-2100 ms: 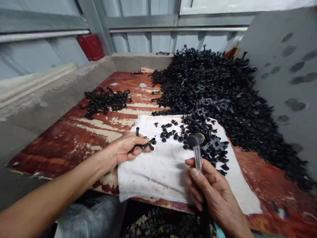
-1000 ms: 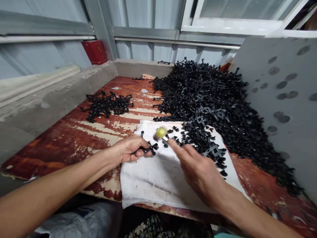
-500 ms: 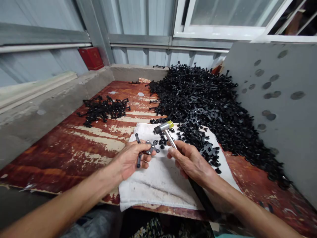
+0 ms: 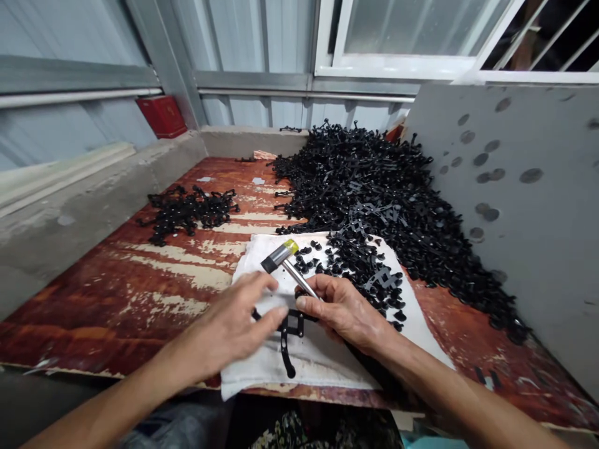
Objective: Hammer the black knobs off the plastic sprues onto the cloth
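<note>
Left hand [image 4: 238, 318]: fingers parted, thumb and forefinger well apart, the thumb overlapping the linked black piece in view (whether it touches cannot be told). Right hand [image 4: 344, 308]: closed on the metal shaft of a small hammer [image 4: 281, 254], head tilted up to the left, one face dark, the other yellow. Linked black piece [image 4: 294, 323]: one, jointed, with a squarish opening and a curved arm pointing toward the near edge; between the hands, over the cloth, its right end hidden at the right hand's fingers. White cloth [image 4: 255, 380]: one, creased, beneath the hands. Black knobs [image 4: 316, 246]: many, loose on the cloth's far part. Large heap of black parts [image 4: 360, 174]: on the right, spilling onto the cloth. Smaller heap [image 4: 187, 209]: far left. Worktop [image 4: 107, 293]: reddish-brown, worn pale in streaks. Spotted grey panel [image 4: 515, 249]: upright, right. Red box [image 4: 161, 116]: far left corner, on a ledge.
</note>
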Tool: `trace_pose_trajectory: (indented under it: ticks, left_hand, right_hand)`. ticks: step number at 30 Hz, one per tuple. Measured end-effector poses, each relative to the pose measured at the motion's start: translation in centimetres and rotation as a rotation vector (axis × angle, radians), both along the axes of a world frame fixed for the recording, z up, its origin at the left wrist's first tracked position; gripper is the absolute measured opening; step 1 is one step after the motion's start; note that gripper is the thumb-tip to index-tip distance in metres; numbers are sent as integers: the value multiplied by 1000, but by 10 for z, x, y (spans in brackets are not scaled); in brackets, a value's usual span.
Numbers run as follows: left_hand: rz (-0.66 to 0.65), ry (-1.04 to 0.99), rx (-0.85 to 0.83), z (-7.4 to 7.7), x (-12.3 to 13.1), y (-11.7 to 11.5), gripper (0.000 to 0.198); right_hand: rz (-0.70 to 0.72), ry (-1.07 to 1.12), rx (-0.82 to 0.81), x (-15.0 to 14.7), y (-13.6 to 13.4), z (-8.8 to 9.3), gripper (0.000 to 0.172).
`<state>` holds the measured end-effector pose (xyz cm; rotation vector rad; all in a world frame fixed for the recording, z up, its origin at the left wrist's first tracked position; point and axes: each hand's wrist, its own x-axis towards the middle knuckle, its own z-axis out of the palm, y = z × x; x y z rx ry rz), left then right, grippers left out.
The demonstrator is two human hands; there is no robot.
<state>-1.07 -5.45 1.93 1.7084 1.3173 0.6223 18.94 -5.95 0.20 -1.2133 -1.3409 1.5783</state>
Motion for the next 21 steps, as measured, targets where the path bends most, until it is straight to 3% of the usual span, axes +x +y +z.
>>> trace_pose_trajectory:
  ticks: [2,5,12,17,21]
  left_hand:
    - [-200,170,51,5,9,-3,23]
    - [-307,200,-3,3,24,1,26]
    - [-183,-75,-300,-19,23,36,41]
    - [-178,-146,-393,-33,21,46,48]
    - [-144,-114,-434,-33,24,49,49]
  right_hand:
    - [3,8,4,-4,1,0,21]
    - [-44,-4,24,-3,2,0,22]
    - [-273,39,-13,23,-23,-9,27]
    - [-251,214,-145,28,-38,-23,28]
    - [-287,305,-165,29,-38,-27,29]
